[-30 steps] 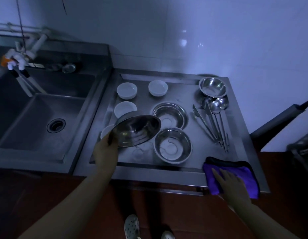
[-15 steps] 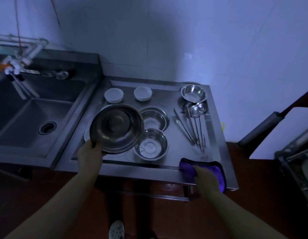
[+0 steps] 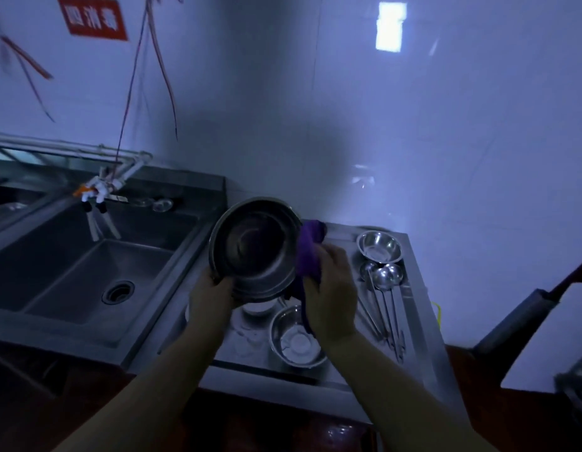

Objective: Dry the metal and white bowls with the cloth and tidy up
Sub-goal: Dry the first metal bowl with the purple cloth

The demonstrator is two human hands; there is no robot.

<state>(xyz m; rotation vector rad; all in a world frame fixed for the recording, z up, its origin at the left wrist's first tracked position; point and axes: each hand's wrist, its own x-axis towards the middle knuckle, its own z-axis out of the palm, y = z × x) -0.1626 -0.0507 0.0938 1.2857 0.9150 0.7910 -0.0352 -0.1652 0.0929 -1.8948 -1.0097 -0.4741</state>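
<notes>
The round silver-grey metal bowl (image 3: 255, 247) at the centre has a dark, shadowed inside, and the crumpled cloth (image 3: 307, 252) at its 3 o'clock edge is deep purple. The steel surface (image 3: 420, 340) is plain dull grey, as is the sink basin (image 3: 97, 275) at 9 o'clock. At 11 o'clock, a red rectangular wall sign (image 3: 94, 17) carries white characters on pale bluish-white tiles (image 3: 413, 125).

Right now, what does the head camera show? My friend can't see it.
A person's left hand holds up a big metal bowl while the right hand presses a purple cloth against its rim. Below, on a steel counter beside a sink, sit smaller metal bowls and ladles.
</notes>
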